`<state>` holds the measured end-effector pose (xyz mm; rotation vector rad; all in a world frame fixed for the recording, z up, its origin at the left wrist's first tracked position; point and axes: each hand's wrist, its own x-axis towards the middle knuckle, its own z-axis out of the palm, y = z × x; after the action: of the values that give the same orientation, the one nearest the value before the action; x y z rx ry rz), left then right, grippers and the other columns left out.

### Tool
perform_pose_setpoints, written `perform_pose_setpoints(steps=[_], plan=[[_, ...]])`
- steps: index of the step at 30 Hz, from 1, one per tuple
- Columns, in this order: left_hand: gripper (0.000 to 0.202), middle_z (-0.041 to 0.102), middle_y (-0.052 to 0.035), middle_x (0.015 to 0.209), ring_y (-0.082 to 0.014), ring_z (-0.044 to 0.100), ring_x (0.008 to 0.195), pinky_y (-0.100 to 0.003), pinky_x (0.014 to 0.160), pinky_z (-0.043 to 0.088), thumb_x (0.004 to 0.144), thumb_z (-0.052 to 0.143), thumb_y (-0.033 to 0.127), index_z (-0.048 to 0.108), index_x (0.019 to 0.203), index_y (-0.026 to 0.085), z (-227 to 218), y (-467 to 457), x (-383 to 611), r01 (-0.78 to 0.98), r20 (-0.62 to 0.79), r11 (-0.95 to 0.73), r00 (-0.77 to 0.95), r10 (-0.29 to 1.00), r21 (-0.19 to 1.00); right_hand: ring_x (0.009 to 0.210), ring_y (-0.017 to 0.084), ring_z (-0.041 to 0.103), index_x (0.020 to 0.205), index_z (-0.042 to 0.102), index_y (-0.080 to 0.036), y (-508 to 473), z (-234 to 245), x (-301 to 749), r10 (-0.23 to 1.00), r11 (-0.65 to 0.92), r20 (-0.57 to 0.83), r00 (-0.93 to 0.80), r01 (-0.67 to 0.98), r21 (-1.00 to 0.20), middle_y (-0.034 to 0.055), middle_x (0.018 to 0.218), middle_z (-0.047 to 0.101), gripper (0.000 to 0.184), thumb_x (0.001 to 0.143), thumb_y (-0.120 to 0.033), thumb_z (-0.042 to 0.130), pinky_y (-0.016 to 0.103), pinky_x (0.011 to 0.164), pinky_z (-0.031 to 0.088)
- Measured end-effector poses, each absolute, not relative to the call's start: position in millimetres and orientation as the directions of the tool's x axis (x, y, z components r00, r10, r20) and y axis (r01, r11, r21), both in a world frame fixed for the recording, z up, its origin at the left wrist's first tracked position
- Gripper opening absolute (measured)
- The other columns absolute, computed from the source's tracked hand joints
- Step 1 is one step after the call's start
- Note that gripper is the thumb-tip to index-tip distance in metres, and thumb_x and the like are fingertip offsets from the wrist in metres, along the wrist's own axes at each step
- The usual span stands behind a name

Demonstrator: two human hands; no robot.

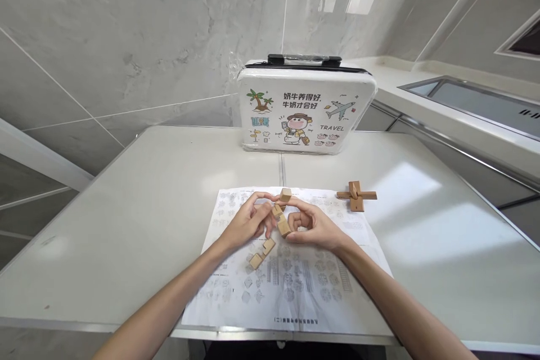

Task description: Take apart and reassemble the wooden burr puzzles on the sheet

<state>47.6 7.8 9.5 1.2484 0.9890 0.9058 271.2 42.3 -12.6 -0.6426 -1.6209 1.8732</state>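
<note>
My left hand [252,216] and my right hand [312,224] meet over the middle of a printed instruction sheet [295,309]. Between them they grip a notched wooden puzzle piece [282,221], tilted, with the left fingers at its upper end and the right thumb at its lower end. Just beyond the fingertips shows another wooden block [286,194]; whether it is joined to the held piece I cannot tell. Below my left hand, a loose notched wooden piece [262,254] lies on the paper.
A cross-shaped wooden puzzle [356,196] rests at the sheet's right upper corner. Behind it all, a white cartoon-printed case [307,107] with a black handle stands upright on the white folding table [126,208]. A grey tiled wall [147,28] rises beyond the table.
</note>
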Motion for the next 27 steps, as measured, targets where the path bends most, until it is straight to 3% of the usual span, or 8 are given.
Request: perform_pose_setpoints(steps=[3,8,11,14,18,24,27], plan=[[0.059,0.064,0.0058,0.069,-0.0106,0.060,0.048,-0.020,0.044,0.033,0.089,0.074,0.060,0.049,0.126,0.023,8,8,49,-0.009,-0.128,0.138,0.321,0.938,0.990,0.071,0.011,0.058,0.140,0.063,-0.027,39,-6,268,0.685,0.004,0.033,-0.727,-0.042,-0.999,0.0044,0.112,0.067,0.071,0.076,-0.032,0.091,0.029,0.070,0.054],[0.058,0.067,0.0043,0.071,-0.0092,0.059,0.047,-0.020,0.044,0.038,0.088,0.077,0.053,0.056,0.130,0.019,9,10,47,-0.072,-0.134,0.155,0.239,0.962,0.985,0.073,0.012,0.059,0.141,0.061,-0.027,38,-6,267,0.728,-0.012,0.046,-0.684,-0.080,-0.997,0.0064,0.117,0.067,0.064,0.082,-0.032,0.086,0.027,0.067,0.051],[0.055,0.072,-0.0006,0.074,-0.0104,0.063,0.054,-0.021,0.051,0.047,0.089,0.077,0.052,0.063,0.127,0.015,8,14,45,-0.144,-0.125,0.146,0.146,0.981,0.979,0.067,0.009,0.056,0.129,0.066,-0.027,42,-11,267,0.828,-0.033,0.059,-0.557,-0.155,-0.987,0.0089,0.133,0.063,0.043,0.089,-0.037,0.080,0.025,0.057,0.047],[0.046,0.077,-0.0055,0.086,-0.0138,0.073,0.074,-0.024,0.074,0.058,0.085,0.084,0.049,0.070,0.109,0.012,4,18,43,-0.257,-0.146,0.156,0.055,0.988,0.954,0.056,0.007,0.052,0.118,0.067,-0.025,47,-14,267,0.880,-0.042,0.073,-0.470,-0.229,-0.972,0.0079,0.120,0.069,0.027,0.096,-0.041,0.072,0.026,0.054,0.044],[0.042,0.080,-0.0082,0.098,-0.0184,0.077,0.097,-0.030,0.099,0.058,0.078,0.091,0.045,0.071,0.096,0.013,-1,22,42,-0.373,-0.231,0.205,-0.025,0.973,0.905,0.059,0.010,0.058,0.114,0.062,-0.025,47,-11,267,0.855,-0.153,0.051,-0.516,-0.345,-0.926,0.0084,0.118,0.071,0.025,0.100,-0.044,0.067,0.025,0.050,0.043],[0.045,0.081,-0.0124,0.110,-0.0229,0.078,0.105,-0.039,0.112,0.053,0.082,0.088,0.047,0.068,0.105,0.014,-4,21,44,-0.398,-0.220,0.218,0.040,0.975,0.891,0.064,0.016,0.070,0.124,0.047,-0.028,39,-10,262,0.690,-0.256,0.032,-0.724,-0.285,-0.924,0.0115,0.122,0.072,0.037,0.100,-0.051,0.065,0.028,0.049,0.049],[0.050,0.080,-0.0144,0.116,-0.0263,0.076,0.111,-0.046,0.116,0.049,0.086,0.084,0.049,0.067,0.118,0.014,-4,18,46,-0.333,-0.183,0.210,0.110,0.977,0.919,0.063,0.017,0.070,0.126,0.042,-0.028,38,-12,260,0.706,-0.209,0.042,-0.707,-0.265,-0.941,0.0074,0.103,0.076,0.042,0.101,-0.055,0.062,0.028,0.054,0.051]])
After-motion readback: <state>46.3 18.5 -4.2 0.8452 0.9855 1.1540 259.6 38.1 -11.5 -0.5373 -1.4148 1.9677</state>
